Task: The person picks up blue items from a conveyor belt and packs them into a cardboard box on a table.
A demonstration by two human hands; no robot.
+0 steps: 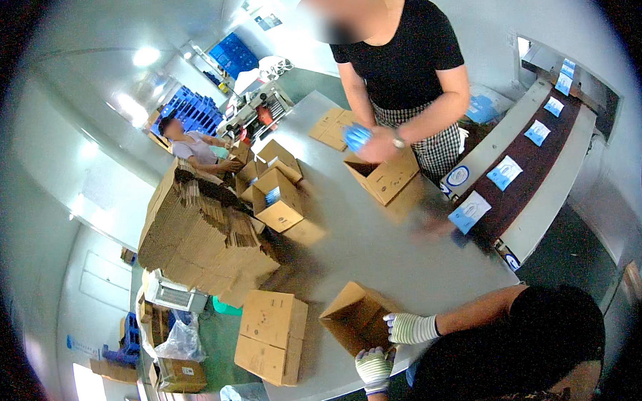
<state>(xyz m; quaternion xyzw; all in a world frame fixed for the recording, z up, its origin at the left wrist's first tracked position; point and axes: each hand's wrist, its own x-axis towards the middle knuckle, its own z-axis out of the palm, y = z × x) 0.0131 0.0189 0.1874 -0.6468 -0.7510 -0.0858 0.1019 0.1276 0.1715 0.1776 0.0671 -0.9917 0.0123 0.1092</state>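
Both my hands wear striped knit gloves and are at an open cardboard box near the front edge of the metal table. My left hand grips its near rim, fingers bent over the cardboard. Just above and to the right, my right hand holds the same box at its right side, fingers curled at the edge. The box's dark inside shows, but its bottom is hard to make out. To its left lies another brown carton, its top flaps folded over.
Across the table, a co-worker holds blue packets above an open carton. Flattened cartons are stacked at left, beside open boxes. A conveyor carries blue-and-white packets at right. Another person works farther back.
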